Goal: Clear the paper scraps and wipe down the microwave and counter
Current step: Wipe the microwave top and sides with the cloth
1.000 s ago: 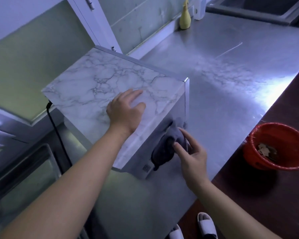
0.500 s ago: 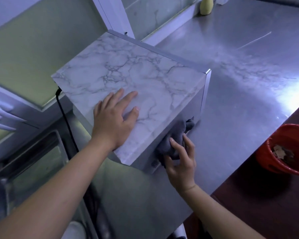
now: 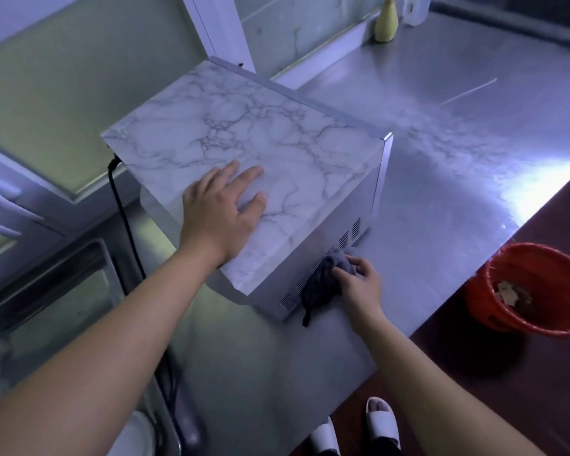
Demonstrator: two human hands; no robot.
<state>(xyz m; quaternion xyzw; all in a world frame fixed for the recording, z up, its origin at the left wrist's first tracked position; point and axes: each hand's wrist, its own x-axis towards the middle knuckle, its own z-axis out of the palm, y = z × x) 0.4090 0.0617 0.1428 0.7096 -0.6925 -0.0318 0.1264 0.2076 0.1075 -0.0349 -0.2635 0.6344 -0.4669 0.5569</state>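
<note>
The microwave (image 3: 244, 133) has a marble-patterned top and a silver vented side, and stands on the steel counter (image 3: 458, 153). My left hand (image 3: 221, 209) lies flat on its top near the front corner, fingers spread. My right hand (image 3: 359, 284) presses a dark grey cloth (image 3: 320, 284) against the lower vented side of the microwave. A red bucket (image 3: 494, 311) on the floor at the right holds brown paper scraps (image 3: 507, 292).
A black power cord (image 3: 125, 218) runs down from the microwave's back left corner. A yellow bottle (image 3: 385, 23) stands at the counter's far edge by the wall. A sink basin (image 3: 46, 307) sits at the left. My white slippers (image 3: 380, 422) show below the counter edge.
My right hand has slid the cloth down along the microwave's side towards its lower vents. My left hand stays flat on the top. The view has shifted.
</note>
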